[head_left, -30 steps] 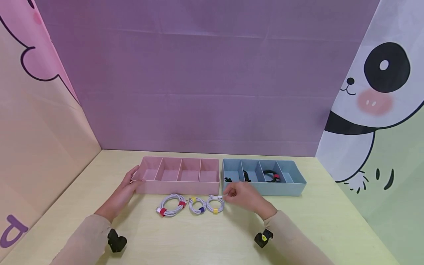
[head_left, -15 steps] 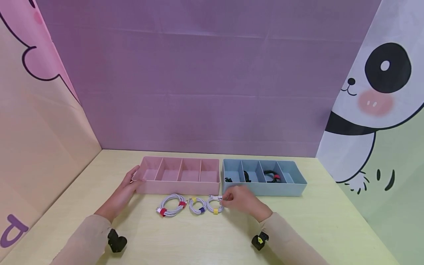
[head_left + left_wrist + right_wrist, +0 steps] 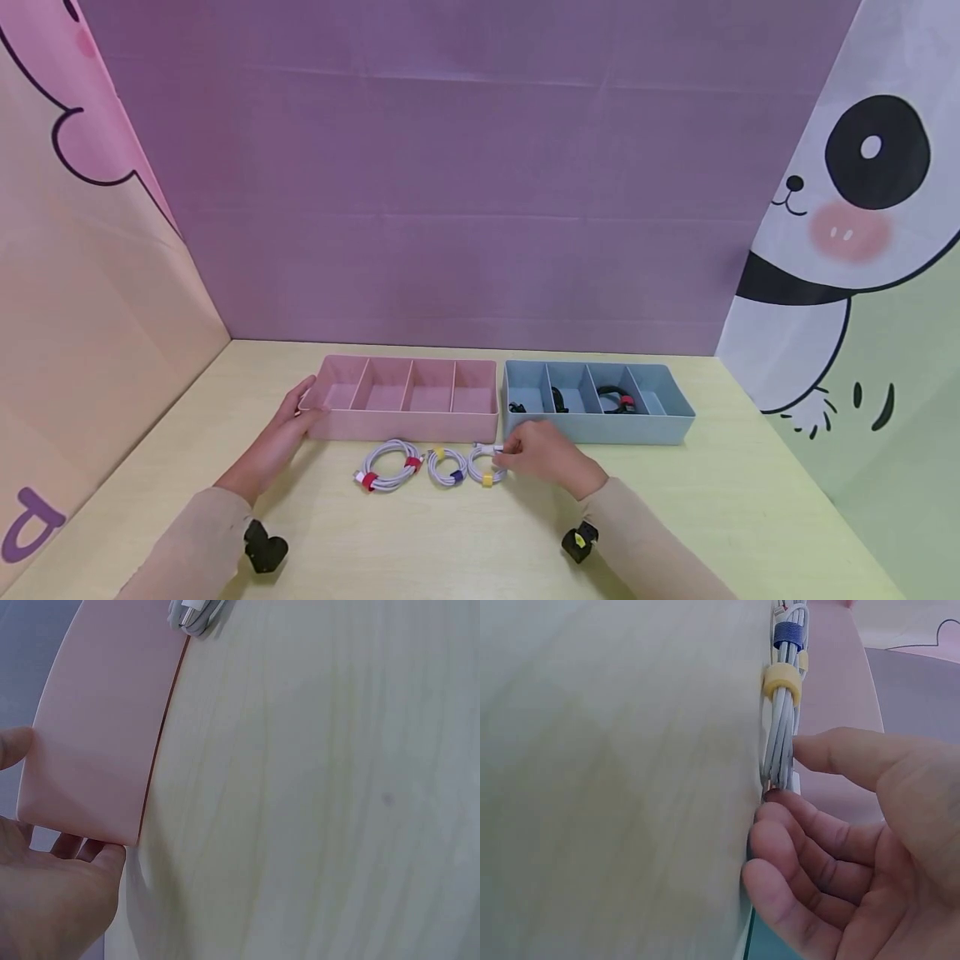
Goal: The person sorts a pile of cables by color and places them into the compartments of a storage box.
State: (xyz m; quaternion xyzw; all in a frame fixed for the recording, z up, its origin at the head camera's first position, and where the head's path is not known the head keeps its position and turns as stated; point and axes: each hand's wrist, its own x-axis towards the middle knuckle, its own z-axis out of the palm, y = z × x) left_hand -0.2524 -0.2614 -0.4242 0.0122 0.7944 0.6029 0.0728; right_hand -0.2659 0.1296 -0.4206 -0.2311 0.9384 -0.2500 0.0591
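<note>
My left hand [image 3: 288, 425] holds the left end of a pink divided box [image 3: 405, 425]. In the left wrist view its thumb [image 3: 15, 746] lies at the rim, and the curled fingers [image 3: 109, 859] touch the end wall. My right hand [image 3: 551, 454] pinches the right side of a small white cable coil [image 3: 476, 468] with a yellow tie, which sits on the table. The right thumb [image 3: 832, 754] is on the coil's upper face and the index fingertip is at its edge. To the left lie a coil [image 3: 437, 475] with yellow and blue ties and a larger coil [image 3: 375, 454] with red ties.
A blue divided box [image 3: 637, 429] stands to the right of the pink one, with a small gap between. Black cables [image 3: 617, 398] lie in several of its compartments. A purple backdrop [image 3: 480, 208] rises behind the table [image 3: 435, 542].
My right hand has moved a little left, onto the coil with the yellow tie, and its fingers have closed on the edge. The left hand and both boxes stay put.
</note>
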